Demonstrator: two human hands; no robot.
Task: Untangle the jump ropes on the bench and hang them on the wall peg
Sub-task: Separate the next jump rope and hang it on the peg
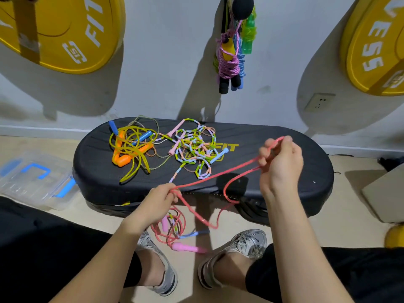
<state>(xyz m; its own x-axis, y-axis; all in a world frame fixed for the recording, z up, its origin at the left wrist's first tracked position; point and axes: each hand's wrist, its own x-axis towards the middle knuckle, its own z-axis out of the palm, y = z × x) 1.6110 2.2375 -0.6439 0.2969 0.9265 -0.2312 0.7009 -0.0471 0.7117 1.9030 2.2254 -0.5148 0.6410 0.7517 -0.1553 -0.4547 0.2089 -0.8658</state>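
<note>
Holding the red jump rope (pixel 218 173) taut, I kept my hands apart, each pinching it: left hand (pixel 157 200) at the bench's (pixel 98 171) near edge, right hand (pixel 282 165) farther right. Its slack and pink handle (pixel 188 248) dangled near my feet. The wall peg (pixel 240 7) lay far ahead, likelier my right hand's reach.

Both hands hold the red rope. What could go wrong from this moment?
The red rope is stretched between the left hand and the right hand, while its lower loops hang tangled near the pink handle; pulling may tighten that knot.
A strand of the beaded rope seems to run to the left hand; pulling could drag its pile off the bench.
Loops hanging near the shoes could catch a foot.
</note>
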